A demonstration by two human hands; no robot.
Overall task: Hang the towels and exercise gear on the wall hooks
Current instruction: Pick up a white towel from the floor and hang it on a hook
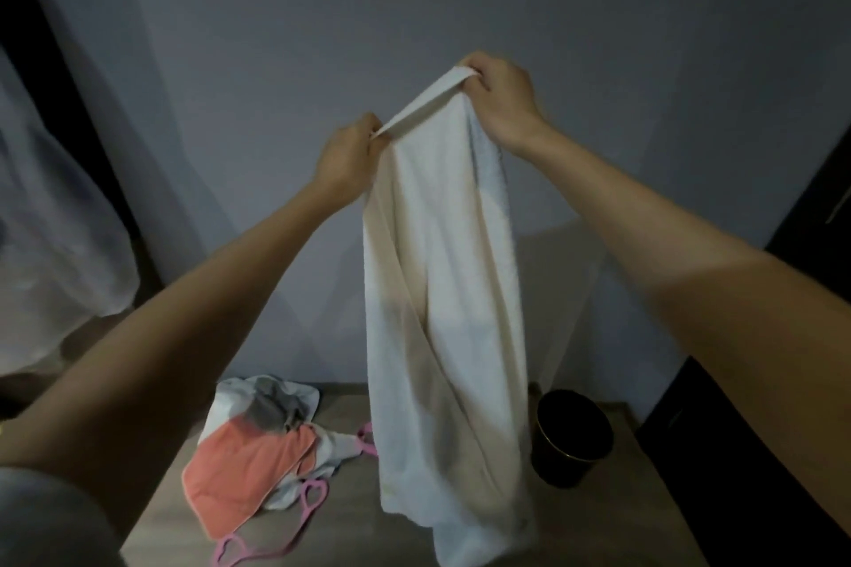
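A long white towel (442,290) hangs in front of the blue-grey wall, held up by its top edge. My left hand (347,157) pinches one end of that edge and my right hand (499,94) grips the other end, higher up, so the hem is stretched taut between them. The towel's lower end reaches down to the floor area. On the floor lies a heap with an orange cloth (244,470), a grey and white cloth (271,405) and a pink resistance band (281,539). No wall hook shows in view.
A black round bin (571,437) stands on the wooden floor right of the towel. Dark furniture (783,428) lines the right edge. A pale curtain (50,244) hangs at the left beside a dark frame.
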